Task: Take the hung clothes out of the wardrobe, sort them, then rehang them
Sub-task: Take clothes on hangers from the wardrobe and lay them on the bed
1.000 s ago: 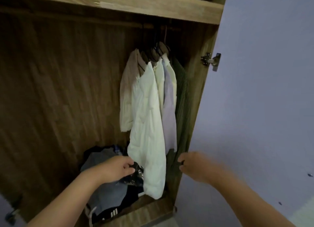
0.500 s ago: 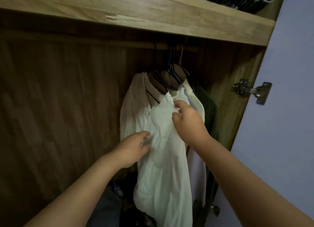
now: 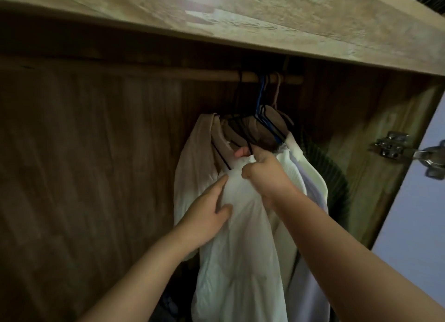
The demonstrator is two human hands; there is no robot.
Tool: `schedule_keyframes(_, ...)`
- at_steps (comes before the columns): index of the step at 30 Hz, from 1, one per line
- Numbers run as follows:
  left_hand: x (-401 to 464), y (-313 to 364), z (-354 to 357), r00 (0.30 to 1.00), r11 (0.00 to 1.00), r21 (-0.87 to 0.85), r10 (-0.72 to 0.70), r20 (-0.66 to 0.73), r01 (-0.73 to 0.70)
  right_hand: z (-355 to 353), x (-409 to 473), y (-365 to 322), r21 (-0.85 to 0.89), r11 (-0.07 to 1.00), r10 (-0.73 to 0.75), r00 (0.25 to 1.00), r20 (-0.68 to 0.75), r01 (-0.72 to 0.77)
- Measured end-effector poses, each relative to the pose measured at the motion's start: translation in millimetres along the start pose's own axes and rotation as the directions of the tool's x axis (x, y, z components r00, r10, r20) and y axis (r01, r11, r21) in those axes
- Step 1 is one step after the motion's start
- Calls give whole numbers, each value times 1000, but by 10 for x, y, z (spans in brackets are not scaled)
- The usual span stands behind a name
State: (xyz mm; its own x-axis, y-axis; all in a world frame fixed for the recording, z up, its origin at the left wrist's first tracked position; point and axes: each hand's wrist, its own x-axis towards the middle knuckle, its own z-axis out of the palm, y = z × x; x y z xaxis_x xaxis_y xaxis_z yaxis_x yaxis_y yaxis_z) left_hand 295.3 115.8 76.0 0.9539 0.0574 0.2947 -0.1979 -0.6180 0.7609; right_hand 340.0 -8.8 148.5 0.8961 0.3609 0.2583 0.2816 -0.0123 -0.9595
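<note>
Item: white shirt (image 3: 240, 244), hung at the right end of the rail (image 3: 250, 76), front of a tight bunch with a beige garment (image 3: 192, 158) at left and a lilac one (image 3: 310, 201) at right.

Right hand (image 3: 265, 174): fingers curled tight, bunching the shirt's collar cloth just under the hangers (image 3: 260, 119).

Left hand (image 3: 207, 215): fingers straight and slightly spread, flat against the shirt's front, holding nothing.

Step, as judged: lifting out the first garment. Find this shirt's own hook among the crowded ones, raise it clear of the rail, steady the body with the flat hand so that neighbours do not drag along.
</note>
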Motion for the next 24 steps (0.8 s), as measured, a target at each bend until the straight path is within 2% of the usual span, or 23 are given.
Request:
schedule_keyframes(4,46,134,-137,995,993,-85,76,-68,-81,-83,115,-114,180,983,-27,999,-40,34)
schedule_keyframes(7,24,246,-189,984,987,-80,129,-121,-139,-181,55,-220,297,954,-29,1000,-4,29)
schedule_keyframes(10,-67,294,-189,974,980,-40,189,-128,-195,-337,-123,-208,213,976,-48,999,21,42)
schedule_keyframes(12,-131,300,-171,967,978,-3,204,-154,-207,-470,-286,-197,233,972,-23,996,81,3)
schedule_keyframes(17,-218,368,-133,936,978,85,207,-285,-190,-863,-813,-280,168,984,23,972,233,-63)
schedule_keyframes(24,-384,610,183,906,968,243,161,-391,-66,-1434,-1714,-305,-133,990,83,966,247,-51)
